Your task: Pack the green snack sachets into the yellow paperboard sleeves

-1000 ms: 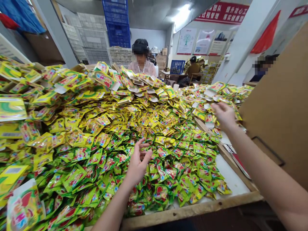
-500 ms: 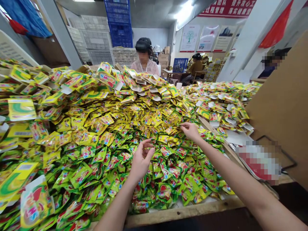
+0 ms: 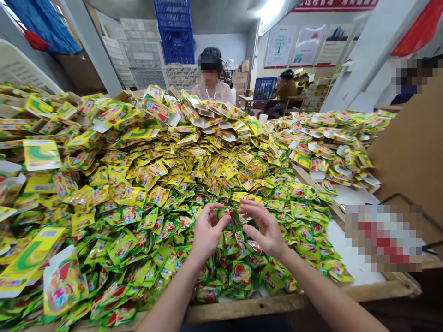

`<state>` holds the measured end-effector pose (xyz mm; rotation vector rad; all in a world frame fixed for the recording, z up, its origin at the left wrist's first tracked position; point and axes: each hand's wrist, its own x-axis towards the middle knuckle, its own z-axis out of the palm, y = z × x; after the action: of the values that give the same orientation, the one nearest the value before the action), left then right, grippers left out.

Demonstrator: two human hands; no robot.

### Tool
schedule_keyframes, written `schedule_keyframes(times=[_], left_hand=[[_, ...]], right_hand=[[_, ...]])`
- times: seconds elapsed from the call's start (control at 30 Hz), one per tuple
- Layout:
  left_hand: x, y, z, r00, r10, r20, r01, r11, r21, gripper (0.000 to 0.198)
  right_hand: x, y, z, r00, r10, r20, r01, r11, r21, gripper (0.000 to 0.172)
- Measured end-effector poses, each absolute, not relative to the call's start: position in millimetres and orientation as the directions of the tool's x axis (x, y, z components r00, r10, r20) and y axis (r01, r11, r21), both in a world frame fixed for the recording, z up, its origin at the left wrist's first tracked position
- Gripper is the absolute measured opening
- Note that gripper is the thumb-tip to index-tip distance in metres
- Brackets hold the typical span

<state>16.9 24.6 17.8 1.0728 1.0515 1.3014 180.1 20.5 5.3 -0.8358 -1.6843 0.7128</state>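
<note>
Green packet [image 3: 226,213] is pinched in your left hand [image 3: 206,230], thumb against fingers, above the packet pile [image 3: 242,273]; your right hand [image 3: 268,233], fingers curved and parted, is just beside it. Yellow boxes [image 3: 158,110] lie heaped beyond.

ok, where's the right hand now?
Head view, just right of centre: the right hand is over the green packets, right beside the left hand.

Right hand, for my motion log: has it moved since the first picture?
Yes: judged against the wooden divider, the right hand has moved left and closer in, from the cartons right of that divider to beside the left hand.
</note>
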Motion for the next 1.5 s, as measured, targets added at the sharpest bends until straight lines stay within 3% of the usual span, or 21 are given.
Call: schedule_keyframes(times=[0.07,0.13,0.23,0.33,0.47,0.7,0.83,0.93,1.03,1.2,1.37,1.5], left_hand=[[18,25,17,0.0,1.0,0.026,-0.148,-0.025,0.989,0.041],[20,24,17,0.094,0.996,-0.011,-0.166,0.027,0.986,0.044],[22,21,17,0.227,0.973,-0.045,-0.148,0.08,0.986,0.047],[24,18,14,0.214,0.977,0.0,-0.039,0.008,0.999,0.039],[26,14,8,0.187,0.981,0.058,0.145,-0.086,0.986,0.029],[30,32,32,0.439,0.898,0.0,0.244,-0.119,0.962,0.038],[48,69,38,0.481,0.874,0.067,0.523,-0.347,0.778,0.026],[66,98,26,0.448,0.884,0.133,0.641,-0.422,0.641,0.026],[77,117,13,0.428,0.891,0.147,0.681,-0.426,0.596,0.028],[67,117,16,0.384,0.892,0.24,0.665,-0.447,0.598,0.01],[63,74,41,0.244,0.903,0.353,0.612,-0.426,0.667,0.032],[80,47,49,0.209,0.871,0.445,0.491,-0.487,0.722,0.026]], right_hand=[[175,20,6,-0.152,0.938,0.312,0.04,0.322,-0.946,0.036],[171,20,5,-0.135,0.979,0.156,0.003,0.157,-0.988,0.027],[168,18,3,-0.055,0.998,0.035,-0.076,0.03,-0.997,0.042],[169,17,3,-0.072,0.996,-0.045,-0.19,-0.058,-0.98,0.04],[173,15,5,-0.11,0.993,-0.03,-0.131,-0.045,-0.99,0.036],[182,15,5,-0.051,0.997,0.062,-0.039,0.06,-0.997,0.034],[210,36,8,0.253,0.964,0.078,-0.099,0.107,-0.989,0.039],[235,52,9,0.445,0.891,0.086,-0.128,0.159,-0.979,0.047],[247,57,8,0.505,0.859,0.087,-0.158,0.191,-0.969,0.053],[243,52,10,0.442,0.893,0.081,-0.21,0.191,-0.959,0.049],[235,43,16,0.293,0.954,0.065,-0.208,0.13,-0.969,0.036],[218,37,15,0.22,0.972,0.079,-0.228,0.13,-0.965,0.036]])
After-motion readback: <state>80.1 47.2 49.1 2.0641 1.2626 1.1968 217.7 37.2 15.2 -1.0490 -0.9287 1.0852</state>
